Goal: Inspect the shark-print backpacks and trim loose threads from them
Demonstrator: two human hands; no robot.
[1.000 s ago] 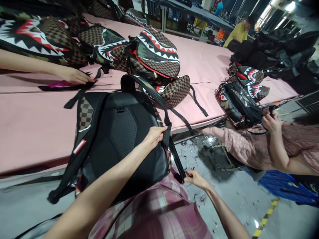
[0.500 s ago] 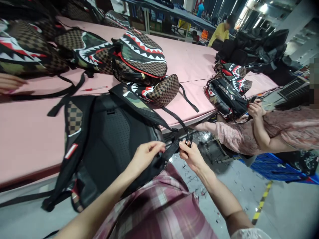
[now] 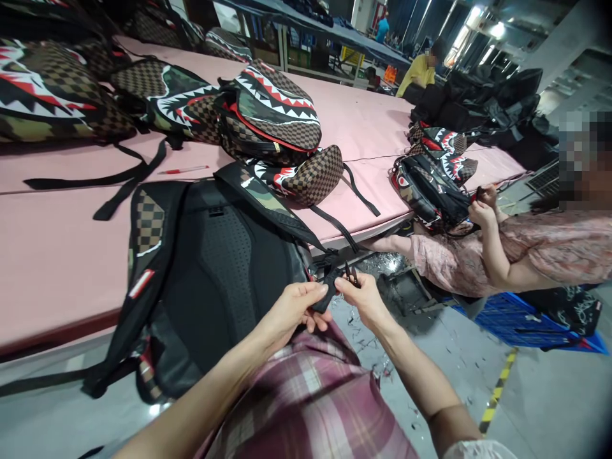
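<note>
Head view, left hand (image 3: pixel 292 311) and right hand (image 3: pixel 364 298) both pinching strap (image 3: pixel 326 291) between them

black backpack (image 3: pixel 224 268) with brown checkered strap (image 3: pixel 149 223), pink table (image 3: pixel 57 255), red pen (image 3: pixel 183 169)

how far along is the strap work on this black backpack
Looks done: backpack lies back-up on the pink table. In hand: left hand pinches the strap end; right hand holds small snips beside it. Left: the other strap lies untouched.
</note>
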